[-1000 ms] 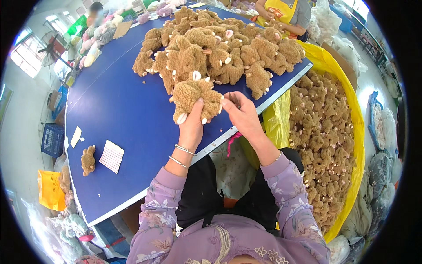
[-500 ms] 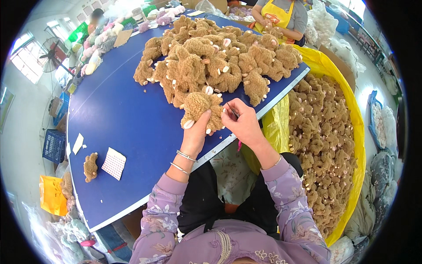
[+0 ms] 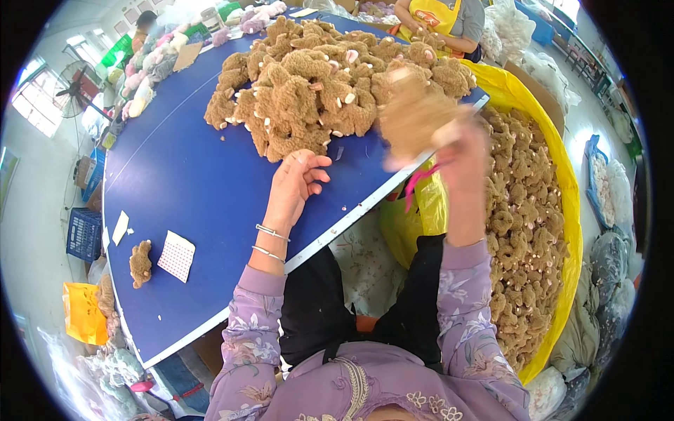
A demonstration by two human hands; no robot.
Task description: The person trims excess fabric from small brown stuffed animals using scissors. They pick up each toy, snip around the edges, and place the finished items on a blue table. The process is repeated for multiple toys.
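Observation:
My left hand (image 3: 300,182) is at the near edge of the plush heap, fingers loosely curled and apart, with nothing in it. Smeared by motion, my right hand (image 3: 465,151) is over the table's right edge, holding a brown plush toy (image 3: 411,116) that is blurred too. A bright pink strip (image 3: 419,184) dangles below that hand; whatever tool it belongs to cannot be made out. Beyond my left hand rises a heap of brown curly plush toys (image 3: 288,91) with small pale paws and ears.
A yellow bag (image 3: 572,281) full of the same toys stands right of the blue table (image 3: 175,140). One small plush toy (image 3: 140,264) and a dotted sheet (image 3: 177,256) lie at the table's left. Across the table stands a person in a yellow apron (image 3: 435,15).
My left hand has let go of the plush toy and moved slightly left. My right hand has swung right with the toy, toward the yellow bag.

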